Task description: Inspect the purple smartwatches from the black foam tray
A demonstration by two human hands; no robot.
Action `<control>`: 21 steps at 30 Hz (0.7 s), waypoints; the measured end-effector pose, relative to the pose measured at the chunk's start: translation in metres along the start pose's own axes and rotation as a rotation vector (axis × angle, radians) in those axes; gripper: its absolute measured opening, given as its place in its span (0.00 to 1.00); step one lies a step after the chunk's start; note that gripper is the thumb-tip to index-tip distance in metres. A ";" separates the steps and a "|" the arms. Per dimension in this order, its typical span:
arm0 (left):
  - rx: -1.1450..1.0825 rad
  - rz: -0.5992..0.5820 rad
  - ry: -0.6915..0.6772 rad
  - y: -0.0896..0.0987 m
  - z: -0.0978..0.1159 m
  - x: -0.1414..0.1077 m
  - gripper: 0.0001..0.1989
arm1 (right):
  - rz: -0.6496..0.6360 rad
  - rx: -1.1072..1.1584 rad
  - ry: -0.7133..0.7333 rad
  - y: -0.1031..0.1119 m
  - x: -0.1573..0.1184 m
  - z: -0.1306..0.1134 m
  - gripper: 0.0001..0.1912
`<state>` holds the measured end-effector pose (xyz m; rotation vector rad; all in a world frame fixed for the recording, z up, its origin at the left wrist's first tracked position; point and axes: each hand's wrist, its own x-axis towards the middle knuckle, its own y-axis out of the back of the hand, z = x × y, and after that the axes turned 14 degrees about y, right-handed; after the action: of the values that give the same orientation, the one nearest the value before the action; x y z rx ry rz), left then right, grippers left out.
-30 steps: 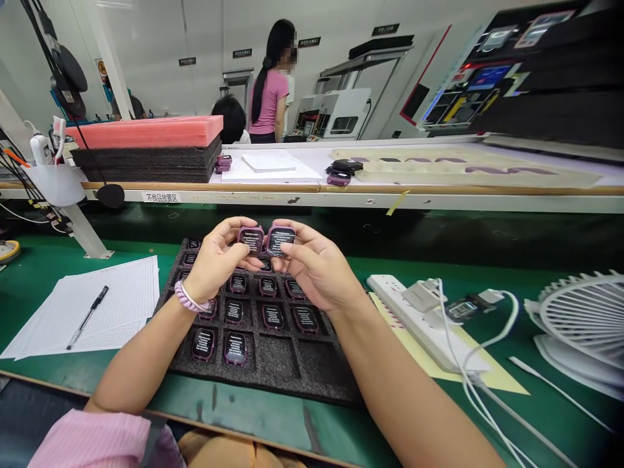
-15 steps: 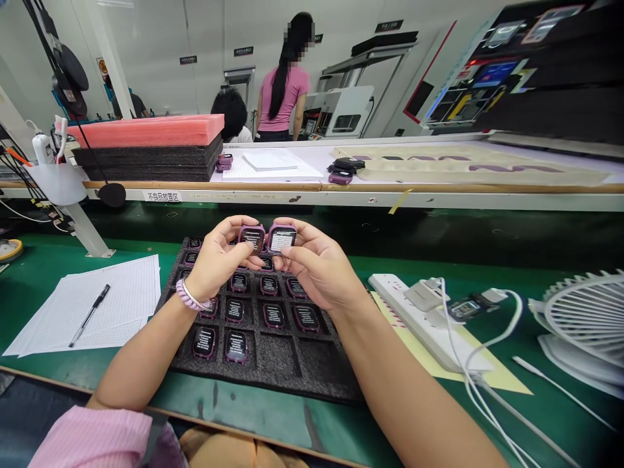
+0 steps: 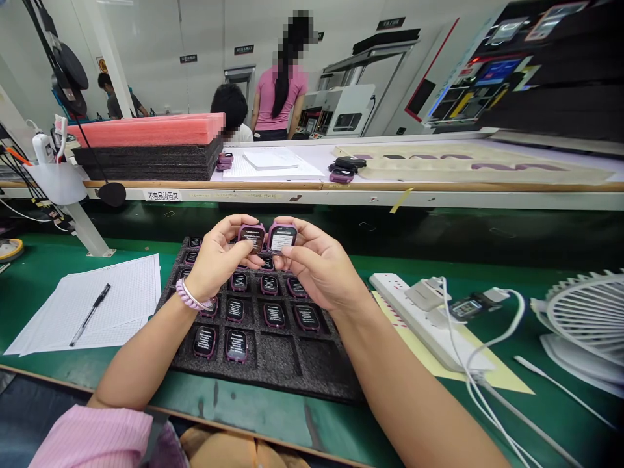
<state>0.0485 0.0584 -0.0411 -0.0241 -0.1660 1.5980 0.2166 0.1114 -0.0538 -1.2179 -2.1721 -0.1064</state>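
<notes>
Above the far edge of a black foam tray (image 3: 273, 374), a person holds up two small purple watch bodies side by side, their screens facing the camera. The left hand (image 3: 217, 260) pinches the left watch body (image 3: 252, 237) between thumb and fingertips, fingers closed around its edges; its screen is dark with pale text. The right hand (image 3: 316, 266) grips the right watch body (image 3: 281, 238) the same way, fingers closed on its sides; its screen glows white. The two pieces are almost touching each other. A coiled pale purple hair tie (image 3: 189, 297) sits around the left wrist.

The tray lies near the front edge of a green table (image 3: 58, 260), at its middle, and is divided into square pockets. Many pockets hold more purple watch bodies (image 3: 236, 345) lying face up, while the pockets in the tray's near right corner are bare foam.

Toward the table's left edge lies a stack of gridded paper sheets (image 3: 121, 299) with a black pen (image 3: 89, 314) resting on top. Toward the right edge are a white power strip (image 3: 394, 299) with plugs and white cables (image 3: 478, 383), sitting partly on a yellow sheet (image 3: 502, 380), and a white fan (image 3: 585, 318) at the far right.

Beyond the table runs a raised shelf carrying pink foam (image 3: 146, 129) stacked on black foam trays. Farther back, a person in a pink shirt (image 3: 280, 97) stands with their back turned, and another person sits nearby.
</notes>
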 end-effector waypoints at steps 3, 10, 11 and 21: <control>-0.017 -0.017 -0.003 0.000 0.000 0.000 0.24 | -0.001 0.015 -0.009 -0.001 0.000 -0.001 0.27; -0.017 -0.029 -0.026 0.000 -0.001 0.000 0.25 | 0.018 0.020 -0.004 -0.002 0.001 -0.001 0.28; -0.019 -0.030 -0.021 0.000 -0.001 0.000 0.24 | 0.028 0.019 -0.002 -0.002 0.002 0.000 0.27; -0.086 -0.047 0.038 0.000 -0.001 -0.001 0.20 | 0.108 0.062 -0.019 -0.004 0.003 0.002 0.26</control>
<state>0.0483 0.0578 -0.0423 -0.1165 -0.2038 1.5422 0.2118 0.1123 -0.0524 -1.3022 -2.1053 0.0177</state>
